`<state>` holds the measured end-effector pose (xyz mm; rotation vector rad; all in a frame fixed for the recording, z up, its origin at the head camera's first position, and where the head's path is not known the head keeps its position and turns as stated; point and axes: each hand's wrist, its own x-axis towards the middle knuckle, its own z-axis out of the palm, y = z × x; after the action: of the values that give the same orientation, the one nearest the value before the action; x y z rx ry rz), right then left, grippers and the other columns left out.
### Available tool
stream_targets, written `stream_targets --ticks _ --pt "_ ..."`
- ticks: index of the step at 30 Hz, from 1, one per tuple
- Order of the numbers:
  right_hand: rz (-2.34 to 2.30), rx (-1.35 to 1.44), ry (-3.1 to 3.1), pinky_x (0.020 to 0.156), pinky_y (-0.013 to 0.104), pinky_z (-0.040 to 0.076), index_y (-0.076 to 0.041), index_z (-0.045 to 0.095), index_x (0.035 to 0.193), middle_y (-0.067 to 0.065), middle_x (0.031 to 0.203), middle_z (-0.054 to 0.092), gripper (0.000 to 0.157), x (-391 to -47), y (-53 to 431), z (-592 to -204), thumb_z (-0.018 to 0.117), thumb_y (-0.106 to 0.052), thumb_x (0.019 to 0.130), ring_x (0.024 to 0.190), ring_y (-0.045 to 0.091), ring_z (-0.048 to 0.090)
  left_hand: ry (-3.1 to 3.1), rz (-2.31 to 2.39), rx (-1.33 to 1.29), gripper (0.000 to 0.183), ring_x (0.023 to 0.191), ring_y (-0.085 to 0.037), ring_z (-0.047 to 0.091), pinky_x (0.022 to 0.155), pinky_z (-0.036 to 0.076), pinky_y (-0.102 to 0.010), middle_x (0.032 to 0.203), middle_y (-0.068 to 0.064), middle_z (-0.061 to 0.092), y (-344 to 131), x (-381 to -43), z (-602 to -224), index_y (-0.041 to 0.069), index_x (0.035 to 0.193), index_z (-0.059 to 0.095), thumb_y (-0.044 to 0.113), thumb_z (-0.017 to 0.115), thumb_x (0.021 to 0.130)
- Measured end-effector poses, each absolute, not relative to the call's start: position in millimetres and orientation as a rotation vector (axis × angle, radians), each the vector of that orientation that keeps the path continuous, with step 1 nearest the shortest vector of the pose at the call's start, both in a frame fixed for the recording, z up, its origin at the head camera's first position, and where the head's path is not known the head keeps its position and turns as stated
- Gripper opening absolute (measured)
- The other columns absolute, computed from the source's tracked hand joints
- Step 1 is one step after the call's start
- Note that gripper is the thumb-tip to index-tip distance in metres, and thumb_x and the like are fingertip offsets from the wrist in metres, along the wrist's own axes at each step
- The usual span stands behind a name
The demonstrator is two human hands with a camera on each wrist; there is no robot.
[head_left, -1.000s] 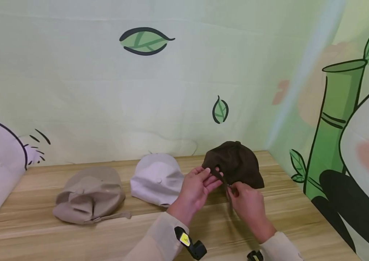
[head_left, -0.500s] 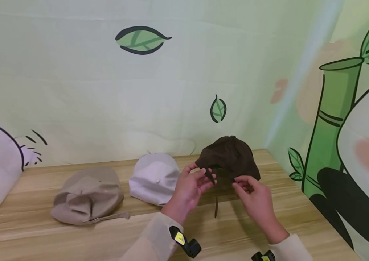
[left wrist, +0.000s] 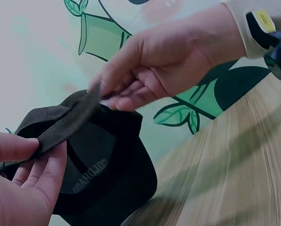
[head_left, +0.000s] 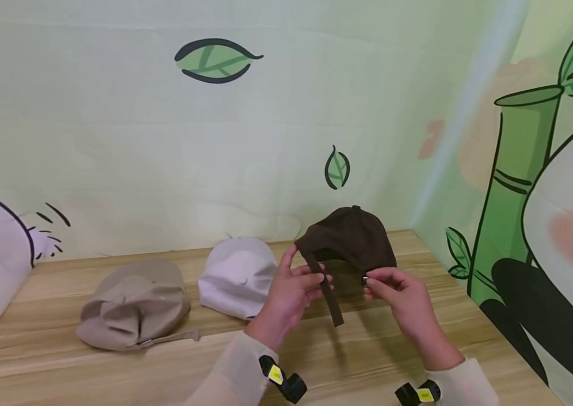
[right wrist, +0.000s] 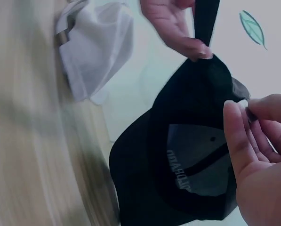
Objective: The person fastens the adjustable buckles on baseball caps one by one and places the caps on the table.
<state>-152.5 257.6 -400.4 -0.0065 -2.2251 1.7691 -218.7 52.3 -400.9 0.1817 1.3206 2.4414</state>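
Observation:
A dark brown baseball cap (head_left: 349, 237) is held up over the table with its back opening toward me. My left hand (head_left: 291, 290) pinches its fabric strap (head_left: 334, 307) between thumb and fingers, and the strap's free end hangs down past them. On the opposite side of the opening, my right hand (head_left: 403, 296) pinches the cap's edge by a small metal buckle (head_left: 364, 281), mostly hidden by the fingertips. Strap and buckle are apart. Reversed lettering (left wrist: 91, 176) shows inside the cap in the left wrist view.
Left of my hands, a white cap (head_left: 238, 276) sits on the wooden table (head_left: 164, 372). Farther left lies a crumpled beige cap (head_left: 136, 304), its strap (head_left: 174, 336) stretched out to the right. A wall printed with leaves and pandas stands behind.
The strap has come free of the buckle and now hangs from my left hand. My hands have moved apart, the right one slightly rightward, and the brown cap has risen and shifted left.

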Motion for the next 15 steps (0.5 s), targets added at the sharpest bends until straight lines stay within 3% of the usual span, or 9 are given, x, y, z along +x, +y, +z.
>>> stream_targets --ticks 4,9,12,15 --pt "1.836 0.037 -2.184 0.071 0.030 0.061 0.013 0.061 0.105 -0.003 0.081 0.068 0.028 -153.9 259.0 -397.7 0.070 -0.007 0.088 0.071 0.017 0.070 1.369 2.442 0.178 0.087 0.078 -0.019 0.070 0.077 0.060 -0.036 0.091 -0.007 0.063 50.1 -220.0 -403.1 0.023 0.152 0.023 -0.018 0.056 0.084" --pt "1.856 0.045 -2.158 0.070 0.030 0.061 0.013 0.061 0.103 -0.002 0.081 0.069 0.026 -154.3 259.7 -396.0 0.070 -0.005 0.087 0.071 0.016 0.070 1.377 2.460 0.160 0.081 0.076 -0.018 0.070 0.077 0.060 -0.034 0.094 -0.010 0.065 49.0 -221.1 -403.8 0.019 0.151 0.026 -0.017 0.058 0.085" --pt "1.852 0.025 -2.152 0.070 0.031 0.061 0.012 0.062 0.103 -0.003 0.081 0.069 0.025 -154.5 259.1 -395.2 0.070 -0.006 0.087 0.071 0.014 0.070 1.390 2.475 0.169 0.062 0.075 -0.016 0.070 0.078 0.060 -0.033 0.093 -0.010 0.066 47.4 -221.1 -402.7 0.007 0.142 0.040 -0.014 0.059 0.086" --pt "1.848 0.004 -2.145 0.071 0.031 0.061 0.010 0.063 0.103 -0.003 0.081 0.070 0.023 -154.9 258.0 -394.0 0.070 -0.006 0.087 0.070 0.012 0.069 1.399 2.490 0.180 0.036 0.074 -0.015 0.071 0.078 0.060 -0.032 0.090 -0.006 0.069 45.7 -220.7 -401.0 -0.002 0.121 0.054 -0.012 0.060 0.087"
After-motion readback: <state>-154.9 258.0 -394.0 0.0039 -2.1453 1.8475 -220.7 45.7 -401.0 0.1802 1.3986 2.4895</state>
